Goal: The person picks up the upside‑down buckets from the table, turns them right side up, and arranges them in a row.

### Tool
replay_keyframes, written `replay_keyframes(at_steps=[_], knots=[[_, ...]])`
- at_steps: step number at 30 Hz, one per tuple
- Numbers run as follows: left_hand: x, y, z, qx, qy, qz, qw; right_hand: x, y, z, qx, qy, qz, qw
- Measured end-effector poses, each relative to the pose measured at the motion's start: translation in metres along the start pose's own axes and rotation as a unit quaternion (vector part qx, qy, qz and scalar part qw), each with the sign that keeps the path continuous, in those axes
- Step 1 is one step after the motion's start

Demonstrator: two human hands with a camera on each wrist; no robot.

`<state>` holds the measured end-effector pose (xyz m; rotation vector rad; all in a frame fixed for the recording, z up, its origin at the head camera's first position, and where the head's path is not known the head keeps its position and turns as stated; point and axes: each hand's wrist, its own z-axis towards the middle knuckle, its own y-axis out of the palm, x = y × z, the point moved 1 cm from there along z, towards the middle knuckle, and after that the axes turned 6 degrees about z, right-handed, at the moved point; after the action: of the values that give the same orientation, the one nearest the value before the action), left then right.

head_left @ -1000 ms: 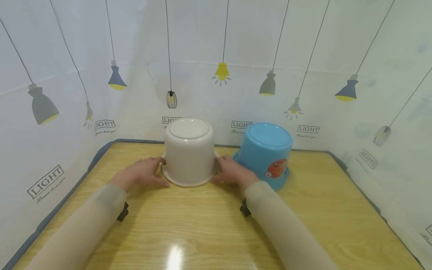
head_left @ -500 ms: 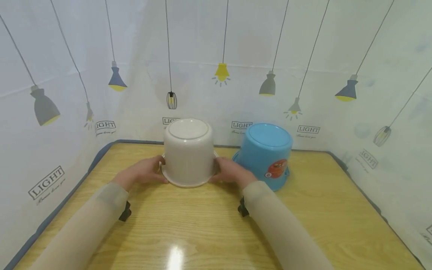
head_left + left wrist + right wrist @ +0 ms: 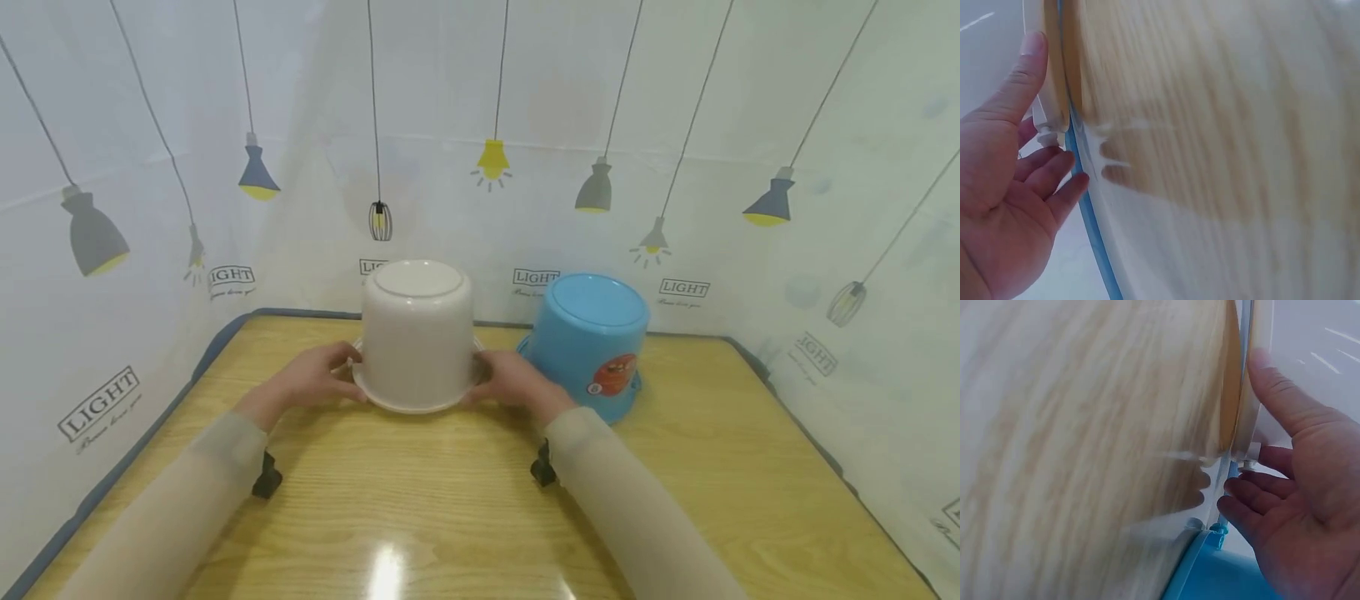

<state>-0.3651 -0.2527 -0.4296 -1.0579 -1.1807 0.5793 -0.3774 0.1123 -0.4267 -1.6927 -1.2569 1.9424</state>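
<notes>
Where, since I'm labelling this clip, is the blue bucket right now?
In the head view, the blue bucket stands upside down on the table, right of the white bucket and close beside the right hand.

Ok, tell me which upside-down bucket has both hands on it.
The white bucket, on the left: left hand and right hand hold it at its rim. The blue bucket beside it, with the red sticker, is held by neither.
</notes>
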Motion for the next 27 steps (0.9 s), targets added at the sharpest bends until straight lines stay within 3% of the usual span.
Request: replay_keyframes(at_steps=[6,12,27], knots=[[-0.004,-0.003,-0.006,0.018,-0.008,-0.043,0.9989,0.002,0.000,-0.001,0.006,0.000,0.045,0.9990],[-0.001,-0.007,-0.011,0.016,-0.028,-0.086,0.9958,0.004,-0.001,-0.003,0.005,0.008,0.091,0.9958],[0.004,-0.009,-0.020,0.047,-0.049,-0.134,0.9887,0.004,-0.009,-0.009,0.024,0.000,0.148,0.9887]])
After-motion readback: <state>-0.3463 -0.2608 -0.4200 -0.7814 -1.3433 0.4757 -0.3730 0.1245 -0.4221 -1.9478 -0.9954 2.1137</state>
